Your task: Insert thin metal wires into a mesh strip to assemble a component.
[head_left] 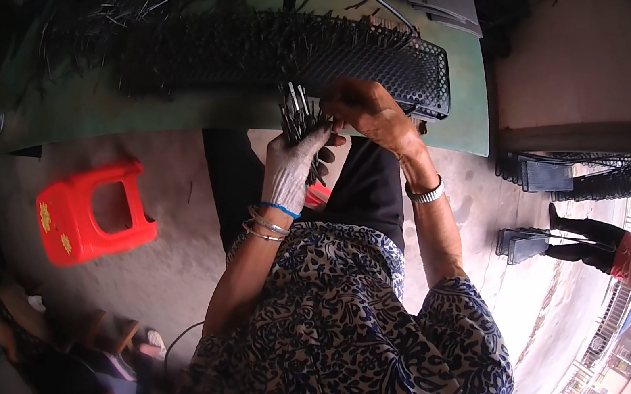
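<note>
Strips (297,115), thin, straight and dark with silvery glints, fan unevenly from the gloved left hand (295,157), which closes around them just short of twelve o'clock from the view's centre. At one o'clock, the bare right hand (375,115) curls beside them; whether its shadowed fingers pinch anything cannot be told.

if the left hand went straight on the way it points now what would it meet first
The left hand, its bundle of thin dark strips leading, would likely meet the long black perforated tray; height is unclear, so the green table's edge could come first.
</note>
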A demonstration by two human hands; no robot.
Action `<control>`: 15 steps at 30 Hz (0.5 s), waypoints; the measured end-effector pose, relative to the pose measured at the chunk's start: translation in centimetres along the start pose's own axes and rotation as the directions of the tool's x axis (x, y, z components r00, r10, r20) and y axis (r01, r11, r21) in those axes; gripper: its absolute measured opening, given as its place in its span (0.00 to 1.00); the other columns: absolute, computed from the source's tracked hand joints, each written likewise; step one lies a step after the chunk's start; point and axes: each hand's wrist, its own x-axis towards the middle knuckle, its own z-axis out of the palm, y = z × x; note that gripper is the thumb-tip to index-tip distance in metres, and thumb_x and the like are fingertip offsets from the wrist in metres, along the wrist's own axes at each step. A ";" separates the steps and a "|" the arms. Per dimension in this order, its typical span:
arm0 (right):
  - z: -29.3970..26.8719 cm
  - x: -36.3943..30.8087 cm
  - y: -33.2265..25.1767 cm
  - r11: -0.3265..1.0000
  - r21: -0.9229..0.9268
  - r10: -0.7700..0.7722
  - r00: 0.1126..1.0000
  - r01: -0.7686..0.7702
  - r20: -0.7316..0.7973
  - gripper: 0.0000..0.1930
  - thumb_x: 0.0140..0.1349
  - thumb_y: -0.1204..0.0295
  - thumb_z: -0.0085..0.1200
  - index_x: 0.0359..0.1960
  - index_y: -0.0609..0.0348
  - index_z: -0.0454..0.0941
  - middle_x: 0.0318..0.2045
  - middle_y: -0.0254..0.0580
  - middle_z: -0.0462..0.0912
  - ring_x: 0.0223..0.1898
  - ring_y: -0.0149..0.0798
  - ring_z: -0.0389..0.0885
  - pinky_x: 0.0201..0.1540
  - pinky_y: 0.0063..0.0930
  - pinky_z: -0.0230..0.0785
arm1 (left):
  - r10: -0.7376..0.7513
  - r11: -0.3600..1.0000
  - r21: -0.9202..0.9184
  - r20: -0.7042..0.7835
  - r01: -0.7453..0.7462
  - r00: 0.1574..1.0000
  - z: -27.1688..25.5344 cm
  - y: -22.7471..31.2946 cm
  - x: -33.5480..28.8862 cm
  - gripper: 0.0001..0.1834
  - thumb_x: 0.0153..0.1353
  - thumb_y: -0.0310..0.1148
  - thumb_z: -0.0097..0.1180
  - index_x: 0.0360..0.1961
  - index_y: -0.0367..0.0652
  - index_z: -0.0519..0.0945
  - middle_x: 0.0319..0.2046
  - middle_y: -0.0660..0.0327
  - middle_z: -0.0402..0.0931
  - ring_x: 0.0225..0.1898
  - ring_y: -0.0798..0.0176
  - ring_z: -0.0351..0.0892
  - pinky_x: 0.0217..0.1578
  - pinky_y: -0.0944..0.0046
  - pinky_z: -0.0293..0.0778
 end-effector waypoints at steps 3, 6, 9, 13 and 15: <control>-1.0 -0.2 -0.5 0.998 0.029 0.049 0.998 -0.050 0.034 0.07 0.64 0.74 0.52 0.39 0.65 0.77 0.30 0.38 0.81 0.32 0.29 0.80 0.34 0.22 0.73 | 0.008 0.999 -0.038 -0.015 -0.008 1.000 0.3 -0.2 0.7 0.15 0.60 0.40 0.61 0.41 0.40 0.81 0.30 0.60 0.84 0.21 0.73 0.78 0.16 0.76 0.68; -1.9 -0.7 -1.4 0.998 -0.018 0.058 0.994 -0.060 -0.095 0.05 0.65 0.76 0.50 0.38 0.67 0.76 0.31 0.42 0.82 0.32 0.31 0.81 0.35 0.24 0.74 | -0.024 0.987 -0.161 -0.045 0.017 0.999 -0.2 -1.1 2.0 0.16 0.60 0.41 0.62 0.43 0.40 0.80 0.31 0.58 0.84 0.25 0.68 0.82 0.17 0.73 0.73; -3.3 -0.1 -0.9 0.974 -0.174 -0.205 0.888 0.145 -0.411 0.03 0.65 0.80 0.49 0.38 0.66 0.74 0.31 0.41 0.84 0.32 0.32 0.83 0.38 0.24 0.74 | -0.075 0.968 -0.245 -0.048 0.061 0.996 0.6 -0.4 2.2 0.17 0.60 0.41 0.62 0.44 0.40 0.79 0.32 0.57 0.84 0.27 0.63 0.84 0.19 0.69 0.77; -3.2 2.0 -0.6 0.877 -0.456 -0.411 0.720 0.147 -0.559 0.05 0.63 0.80 0.53 0.41 0.66 0.75 0.30 0.42 0.84 0.33 0.30 0.83 0.39 0.22 0.74 | -0.124 0.945 -0.296 0.061 0.136 0.990 2.3 -0.2 2.8 0.15 0.60 0.39 0.63 0.43 0.42 0.79 0.32 0.56 0.83 0.27 0.61 0.84 0.22 0.63 0.80; -2.9 3.4 0.5 0.860 -0.485 -0.445 0.700 0.160 -0.558 0.06 0.63 0.80 0.54 0.41 0.65 0.76 0.30 0.43 0.84 0.33 0.31 0.84 0.38 0.23 0.74 | -0.183 0.911 -0.355 0.113 0.212 0.977 2.6 -0.4 3.8 0.12 0.61 0.38 0.61 0.42 0.44 0.79 0.29 0.60 0.82 0.28 0.62 0.83 0.24 0.61 0.81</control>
